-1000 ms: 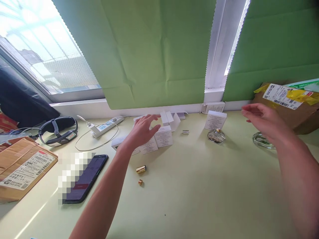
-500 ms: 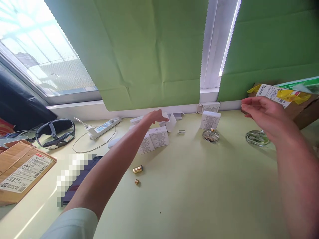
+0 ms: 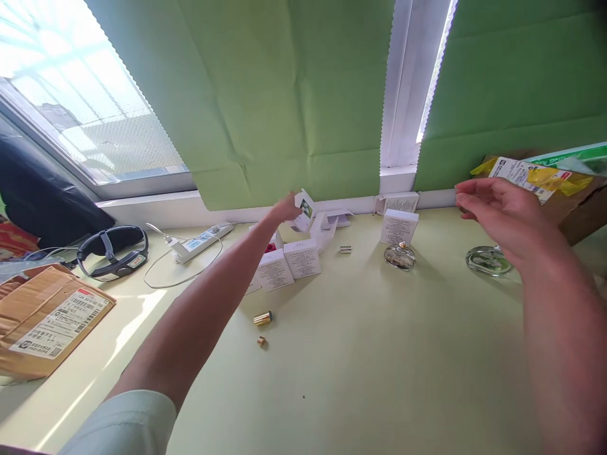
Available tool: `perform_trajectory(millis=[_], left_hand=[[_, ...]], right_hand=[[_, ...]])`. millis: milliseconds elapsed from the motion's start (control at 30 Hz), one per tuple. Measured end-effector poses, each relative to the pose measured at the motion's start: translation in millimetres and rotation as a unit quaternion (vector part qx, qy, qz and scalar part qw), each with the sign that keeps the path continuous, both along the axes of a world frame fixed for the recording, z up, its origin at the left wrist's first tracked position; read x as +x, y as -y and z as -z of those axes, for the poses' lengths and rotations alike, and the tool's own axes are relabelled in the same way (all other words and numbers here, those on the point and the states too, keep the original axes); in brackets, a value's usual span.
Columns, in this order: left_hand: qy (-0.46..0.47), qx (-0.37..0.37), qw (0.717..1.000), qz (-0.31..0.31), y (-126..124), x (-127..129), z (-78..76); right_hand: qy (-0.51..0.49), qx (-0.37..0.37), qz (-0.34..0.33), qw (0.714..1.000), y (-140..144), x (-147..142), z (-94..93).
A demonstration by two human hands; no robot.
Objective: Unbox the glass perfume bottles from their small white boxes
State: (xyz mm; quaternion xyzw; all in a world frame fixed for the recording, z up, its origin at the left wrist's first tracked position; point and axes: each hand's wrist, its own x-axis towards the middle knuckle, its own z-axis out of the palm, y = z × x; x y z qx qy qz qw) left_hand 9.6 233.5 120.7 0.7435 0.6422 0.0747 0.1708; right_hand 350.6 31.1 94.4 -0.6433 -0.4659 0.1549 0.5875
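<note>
My left hand (image 3: 285,210) reaches far across the table and is closed on a small white box (image 3: 303,215) with a dark green picture on one face. Several white printed boxes (image 3: 303,260) stand below it, one showing something red inside. My right hand (image 3: 502,212) hovers at the right, fingers loosely curved and apart, with nothing in it. Under its wrist lies an oval glass bottle (image 3: 487,260). Another glass perfume bottle (image 3: 399,258) rests in front of a white printed box (image 3: 399,227).
A gold cylinder (image 3: 262,318), a small gold ring-like piece (image 3: 261,341) and a silver piece (image 3: 346,249) lie on the table. At the left are a power strip (image 3: 199,245), a head strap device (image 3: 112,254) and a cardboard parcel (image 3: 61,316). Another parcel (image 3: 583,202) leans at the right.
My left hand has lifted and tilted a small white box above the others, moving slightly left and up. My right hand has barely moved. The view has shifted, and the dark flat object at left is no longer visible.
</note>
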Motion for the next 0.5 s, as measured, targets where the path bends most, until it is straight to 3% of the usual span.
perform_trajectory(millis=[133, 200, 233, 367, 500], left_hand=[[0.067, 0.094, 0.992, 0.046, 27.5, -1.9, -35.8], [0.191, 0.086, 0.973, 0.092, 58.7, -3.5, -42.9], [0.253, 0.049, 0.959, 0.120, 77.2, -5.0, -41.7], [0.394, -0.128, 0.884, 0.218, 146.8, -15.1, -11.7], [0.461, -0.189, 0.836, 0.230, 175.4, -19.5, 24.4]], right_hand=[[0.011, -0.031, 0.005, 0.999, 0.0, -11.1, -3.6], [0.014, -0.056, -0.013, 0.998, 0.2, -16.3, -4.8], [0.019, -0.069, -0.025, 0.997, 0.6, -18.5, -5.0], [0.066, -0.103, -0.076, 0.990, 3.8, -27.2, -5.4], [0.046, -0.092, -0.190, 0.976, 8.6, -42.2, -8.6]])
